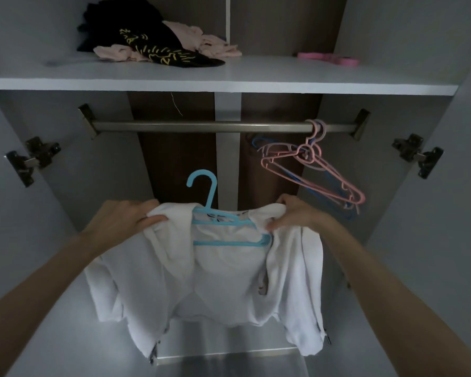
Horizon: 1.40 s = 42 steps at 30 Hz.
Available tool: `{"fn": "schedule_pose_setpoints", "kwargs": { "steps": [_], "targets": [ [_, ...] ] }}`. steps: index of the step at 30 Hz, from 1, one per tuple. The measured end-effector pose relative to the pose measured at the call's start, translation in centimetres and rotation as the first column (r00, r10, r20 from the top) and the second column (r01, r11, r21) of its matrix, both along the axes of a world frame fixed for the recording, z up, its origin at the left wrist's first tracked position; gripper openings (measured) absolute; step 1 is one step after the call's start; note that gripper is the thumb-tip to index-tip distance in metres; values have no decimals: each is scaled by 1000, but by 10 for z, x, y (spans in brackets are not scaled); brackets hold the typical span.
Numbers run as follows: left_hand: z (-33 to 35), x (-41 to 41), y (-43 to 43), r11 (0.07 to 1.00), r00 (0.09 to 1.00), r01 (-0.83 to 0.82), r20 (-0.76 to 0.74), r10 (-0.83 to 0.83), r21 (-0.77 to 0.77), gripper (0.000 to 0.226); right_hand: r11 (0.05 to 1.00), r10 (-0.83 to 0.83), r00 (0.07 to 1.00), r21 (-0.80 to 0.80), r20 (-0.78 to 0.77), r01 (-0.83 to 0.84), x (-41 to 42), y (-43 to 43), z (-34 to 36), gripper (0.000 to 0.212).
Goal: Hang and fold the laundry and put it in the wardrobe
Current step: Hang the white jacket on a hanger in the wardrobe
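Our left hand point(123, 219) and right hand point(291, 213) pinch the shoulders of the white garment point(215, 281) between fingers and thumbs, over its blue hanger point(210, 208).

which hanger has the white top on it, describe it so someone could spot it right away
Start at the metal rail under the white shelf of the wardrobe. Below its middle, off the rail, the left hand and right hand hold a white garment on the light blue hanger. The empty pink and blue hangers hang on the rail's right end; this one alone carries clothing.
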State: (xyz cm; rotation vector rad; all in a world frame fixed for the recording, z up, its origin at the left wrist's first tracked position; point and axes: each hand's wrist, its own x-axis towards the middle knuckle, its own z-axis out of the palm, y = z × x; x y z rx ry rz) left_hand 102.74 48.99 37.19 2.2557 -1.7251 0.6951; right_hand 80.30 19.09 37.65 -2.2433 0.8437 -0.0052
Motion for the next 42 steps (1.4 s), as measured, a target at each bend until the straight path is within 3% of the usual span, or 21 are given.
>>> {"fn": "schedule_pose_setpoints", "kwargs": {
  "steps": [2,4,5,7,10,12,14,16,18,21,23,24,26,27,29,31,34,36,42],
  "targets": [
    [-9,-1,-3,1000,999,10,-32,-10,-10,57,992,96,995,80,-6,-95,-4,3,18,50],
    [-18,-9,-11,998,997,17,-69,-21,-53,60,988,103,984,98,142,-117,-2,5,28,33],
    [-20,-15,-16,996,996,10,-89,-18,-89,65,995,65,966,54,250,-80,2,8,30,24],
    [-21,-27,-27,987,987,-49,-160,24,-153,76,979,14,921,-192,389,67,9,14,29,15],
    [-19,-37,-38,969,959,-176,-253,128,-174,75,757,7,973,-637,229,144,12,29,10,13],
    [-21,-39,-38,959,948,-229,-264,180,-167,71,674,-51,998,-736,47,68,7,34,-1,18],
    [-26,-40,-35,950,937,-261,-284,206,-171,68,704,-143,989,-699,37,128,-1,31,-2,20],
    [-27,-44,-37,943,921,-283,-323,217,-174,66,748,-227,953,-592,200,302,-2,30,-1,17],
    [-23,-51,-45,942,906,-281,-374,198,-181,61,820,-191,914,-454,358,349,5,44,1,17],
    [-18,-62,-57,926,891,-290,-422,170,-240,54,972,-19,931,-211,365,102,14,61,1,20],
    [-18,-62,-56,911,888,-288,-438,139,-296,51,998,46,919,-45,390,-31,9,55,7,14],
    [-18,-59,-53,905,881,-283,-459,115,-318,50,998,54,902,-41,428,-41,4,48,9,7],
    [-19,-51,-47,902,863,-259,-502,56,-345,51,943,106,871,-325,481,65,-4,30,11,18],
    [-20,-46,-44,903,859,-240,-512,25,-357,51,865,128,878,-485,461,129,-7,24,14,31],
    [-21,-42,-41,904,872,-167,-487,-51,-393,48,773,176,914,-626,367,103,-9,15,21,63],
    [-23,-41,-40,909,904,-54,-406,-131,-414,59,779,281,941,-618,188,-110,-10,8,24,71],
    [-19,-36,-40,924,905,18,-386,-177,-382,70,796,324,946,-539,-1,-274,-13,12,18,42],
    [-15,-28,-41,948,894,5,-423,-147,-319,71,820,316,949,-503,4,-271,-15,21,12,38],
    [-3,-10,-57,979,942,-12,-332,-57,-204,78,891,280,943,-414,182,-185,-6,35,11,40]
  ]
}}
